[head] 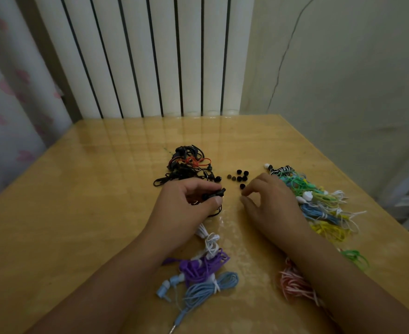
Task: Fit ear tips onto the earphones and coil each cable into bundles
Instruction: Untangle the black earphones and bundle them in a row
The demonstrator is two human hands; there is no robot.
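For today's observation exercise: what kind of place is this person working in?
Probably a room in a home: a white column radiator stands behind a glossy wooden table, with a pink-patterned curtain at the left.

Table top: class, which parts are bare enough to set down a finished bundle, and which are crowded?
Bare: the table left of the black cables, and the far strip by the radiator. Crowded: the coloured bundles along the right, the ear tips between the hands, the purple and blue bundles nearest.
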